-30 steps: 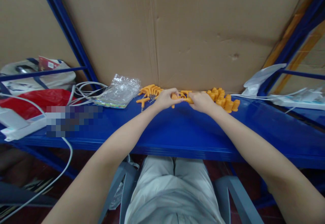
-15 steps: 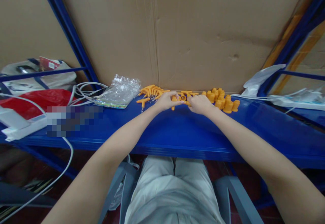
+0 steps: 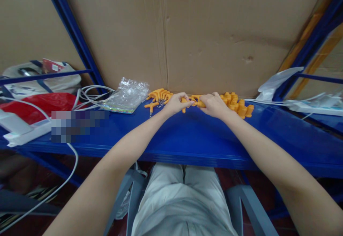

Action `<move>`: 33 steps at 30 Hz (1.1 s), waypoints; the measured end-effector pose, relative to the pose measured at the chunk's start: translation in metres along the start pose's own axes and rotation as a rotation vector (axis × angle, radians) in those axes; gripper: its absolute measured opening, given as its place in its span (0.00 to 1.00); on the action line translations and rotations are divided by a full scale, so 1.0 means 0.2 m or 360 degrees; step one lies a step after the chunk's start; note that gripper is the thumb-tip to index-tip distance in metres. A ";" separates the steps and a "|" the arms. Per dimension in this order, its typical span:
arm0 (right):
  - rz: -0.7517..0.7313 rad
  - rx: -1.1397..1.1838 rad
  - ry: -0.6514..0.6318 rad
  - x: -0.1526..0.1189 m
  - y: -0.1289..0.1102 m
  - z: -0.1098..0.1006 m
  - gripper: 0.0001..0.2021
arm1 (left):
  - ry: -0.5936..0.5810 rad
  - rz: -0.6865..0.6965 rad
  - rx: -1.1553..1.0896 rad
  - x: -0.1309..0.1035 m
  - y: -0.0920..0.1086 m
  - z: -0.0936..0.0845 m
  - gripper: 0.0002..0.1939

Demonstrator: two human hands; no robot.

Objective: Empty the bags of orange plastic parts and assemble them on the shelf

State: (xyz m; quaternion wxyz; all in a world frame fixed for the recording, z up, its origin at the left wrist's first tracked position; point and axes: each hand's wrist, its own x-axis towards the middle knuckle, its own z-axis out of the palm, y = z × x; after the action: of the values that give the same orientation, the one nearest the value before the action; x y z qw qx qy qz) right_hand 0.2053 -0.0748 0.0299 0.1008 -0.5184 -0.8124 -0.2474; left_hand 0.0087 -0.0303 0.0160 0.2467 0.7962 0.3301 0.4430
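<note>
As the two hands meet at the back of the blue shelf, I see a small orange plastic piece between them, lifted just above the shelf surface and close to the cardboard wall. My left hand pinches its left end with curled fingers, and my right hand closes on its right end in the same way; neither hand is spread. I cannot tell if the piece is one part or two parts pushed together, because the fingers cover the middle.

For the progress, I judge that the work is somewhere in the middle. On the left lies a group of orange T-shaped pieces, some with a thin metal chain beside them, and on the right stands a pile of orange cap pieces, so many parts are there on both sides. Which pile is finished, I cannot say.

Both forearms are stretched forward and come together in a narrow V, wrists low near the shelf.

Further left lies a crumpled clear plastic bag, then white cables and a red bag.
</note>
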 end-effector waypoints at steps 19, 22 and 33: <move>-0.0060 0.0319 0.0041 0.00 0.03 0.06 0.10 | 0.0034 0.0289 0.0539 0.02 -0.08 -0.07 0.19; -0.0059 0.0360 0.0071 0.01 0.05 0.10 0.10 | 0.0048 0.0279 0.0530 0.02 -0.08 -0.06 0.19; -0.0164 0.0126 0.0309 0.01 0.05 0.14 0.15 | -0.0102 -0.0288 0.0044 0.01 -0.10 -0.06 0.18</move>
State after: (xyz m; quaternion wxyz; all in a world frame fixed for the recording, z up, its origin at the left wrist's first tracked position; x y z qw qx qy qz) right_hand 0.2170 -0.0557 0.0098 0.1866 -0.4452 -0.8334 -0.2691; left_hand -0.0067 -0.0142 0.0099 0.2852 0.7803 0.3987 0.3885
